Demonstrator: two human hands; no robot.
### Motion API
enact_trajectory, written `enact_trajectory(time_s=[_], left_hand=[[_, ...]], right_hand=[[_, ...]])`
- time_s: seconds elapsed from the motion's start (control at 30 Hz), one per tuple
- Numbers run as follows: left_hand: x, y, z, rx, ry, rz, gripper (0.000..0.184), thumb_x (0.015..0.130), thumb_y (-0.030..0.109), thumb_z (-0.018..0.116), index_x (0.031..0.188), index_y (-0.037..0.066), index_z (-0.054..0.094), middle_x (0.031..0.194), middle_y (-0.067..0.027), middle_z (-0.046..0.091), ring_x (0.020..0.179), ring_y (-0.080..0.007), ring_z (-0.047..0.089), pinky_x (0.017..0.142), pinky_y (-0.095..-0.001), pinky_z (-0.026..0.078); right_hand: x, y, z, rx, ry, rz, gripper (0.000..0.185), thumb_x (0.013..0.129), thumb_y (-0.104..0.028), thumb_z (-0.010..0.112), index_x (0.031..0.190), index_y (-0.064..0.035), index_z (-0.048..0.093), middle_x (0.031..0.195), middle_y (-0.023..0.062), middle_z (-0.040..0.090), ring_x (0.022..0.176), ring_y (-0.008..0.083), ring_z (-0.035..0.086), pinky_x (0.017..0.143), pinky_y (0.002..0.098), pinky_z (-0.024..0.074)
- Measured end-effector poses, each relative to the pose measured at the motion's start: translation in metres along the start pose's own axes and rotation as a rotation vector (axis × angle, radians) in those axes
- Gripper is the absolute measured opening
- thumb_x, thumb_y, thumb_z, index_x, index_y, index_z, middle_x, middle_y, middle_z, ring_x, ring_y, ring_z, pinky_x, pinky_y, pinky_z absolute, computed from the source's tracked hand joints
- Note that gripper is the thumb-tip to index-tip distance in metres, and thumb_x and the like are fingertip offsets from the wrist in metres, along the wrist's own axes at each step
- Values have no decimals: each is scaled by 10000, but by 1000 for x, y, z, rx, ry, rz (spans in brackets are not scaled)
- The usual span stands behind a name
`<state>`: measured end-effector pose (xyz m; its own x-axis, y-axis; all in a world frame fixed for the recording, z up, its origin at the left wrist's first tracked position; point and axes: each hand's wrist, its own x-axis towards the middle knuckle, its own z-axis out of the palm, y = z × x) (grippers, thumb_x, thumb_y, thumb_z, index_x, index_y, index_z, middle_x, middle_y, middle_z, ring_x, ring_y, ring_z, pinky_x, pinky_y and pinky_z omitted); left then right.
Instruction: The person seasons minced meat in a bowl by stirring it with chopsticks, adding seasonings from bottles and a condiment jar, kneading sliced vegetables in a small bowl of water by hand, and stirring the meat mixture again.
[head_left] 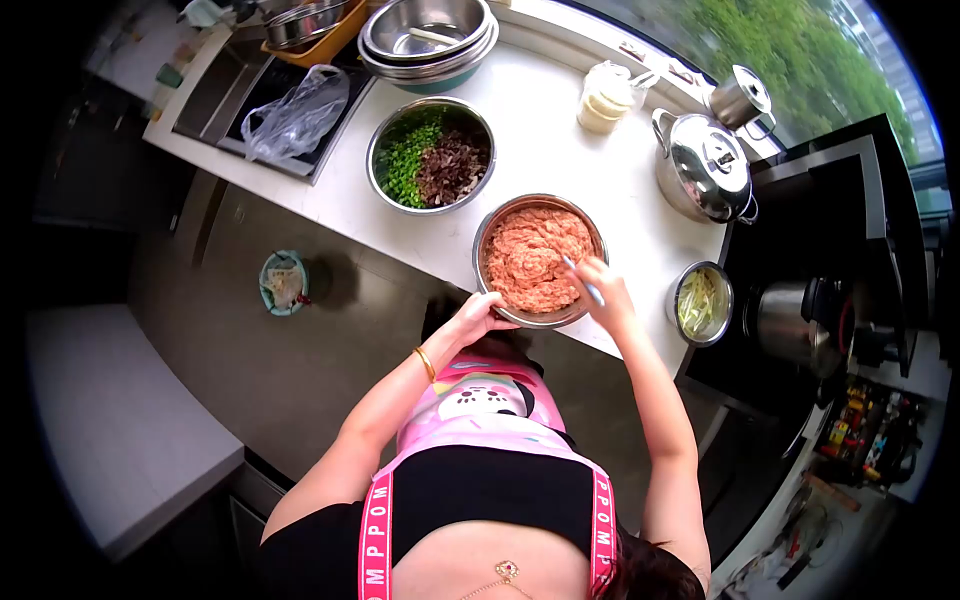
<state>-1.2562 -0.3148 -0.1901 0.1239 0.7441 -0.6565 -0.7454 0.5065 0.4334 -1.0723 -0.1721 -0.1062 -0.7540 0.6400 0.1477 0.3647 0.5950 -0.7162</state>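
Note:
A metal bowl [481,243] filled with pinkish ground meat [535,255] sits at the counter's front edge. Fingers of my left hand [478,318] are closed on its near-left rim, thumb on top. Over the right side of this bowl, my right hand [606,290] is wrapped round a slim utensil with a pale handle [595,294]. Its lower end meets the meat, so I cannot tell what kind it is. Farther back stands another metal bowl [378,185], holding chopped green onions [408,160] and dark chopped pieces [452,168] side by side.
To the right are a small bowl of pale green strips [703,303], a lidded steel pot [705,165] and a cooktop. Stacked bowls [425,45], a plastic bag [297,115] and a jar [605,98] stand behind. A small bin [284,282] is on the floor at left.

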Motion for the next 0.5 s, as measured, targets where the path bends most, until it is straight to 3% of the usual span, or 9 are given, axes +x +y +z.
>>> enact_trajectory(time_s=[0.1,0.17,0.23,0.3,0.33,0.4,0.43,0.5], left_hand=[[13,1,-5,7,-33,-67,351,793,45,431,1125,-66,456,1101,-179,552,981,-277,580,852,-462,513],[16,5,-2,-36,-43,-122,316,822,42,398,1080,-123,472,1075,-203,569,984,-301,585,859,-457,508],[17,10,-10,-30,-90,-167,332,842,48,415,1140,-96,442,1102,-192,556,1005,-293,576,864,-460,503],[5,26,-2,86,-84,-137,479,873,52,435,1324,39,273,1218,-186,477,996,-278,584,841,-447,516],[0,30,-3,87,-91,-147,479,873,52,435,1324,39,273,1218,-186,477,996,-278,584,841,-447,516],[-10,34,-7,253,-17,88,657,898,57,441,1394,233,49,1304,-174,380,966,-262,600,809,-415,535],[-8,36,-9,250,-14,86,657,898,57,441,1394,233,49,1304,-174,380,966,-262,600,809,-415,535],[-2,48,-14,294,-159,17,800,899,8,405,1386,283,-168,1385,-179,242,924,-265,608,792,-397,547]], right_hand=[[-27,-23,5,76,0,131,51,803,-65,632,825,-19,637,726,132,568,657,303,583,579,339,465],[-26,-39,-6,142,82,182,41,806,-47,620,797,-11,637,675,112,571,606,253,582,543,310,451],[-21,-44,-22,273,374,316,57,806,-30,610,763,3,626,623,96,571,553,198,570,515,291,433],[-12,-39,-34,93,461,307,83,815,-27,597,745,9,622,604,80,574,521,156,556,496,274,418],[-13,-25,-31,13,456,313,98,824,-44,595,747,1,637,612,74,581,520,153,556,497,265,418],[-4,10,-15,1,466,289,97,824,-51,598,756,2,642,612,70,585,520,142,554,495,262,415],[2,26,-6,-4,474,255,97,824,-58,602,765,3,647,612,66,589,519,131,552,494,259,412],[23,40,19,292,507,444,92,823,-74,615,790,3,654,612,49,598,538,109,562,499,247,424]])
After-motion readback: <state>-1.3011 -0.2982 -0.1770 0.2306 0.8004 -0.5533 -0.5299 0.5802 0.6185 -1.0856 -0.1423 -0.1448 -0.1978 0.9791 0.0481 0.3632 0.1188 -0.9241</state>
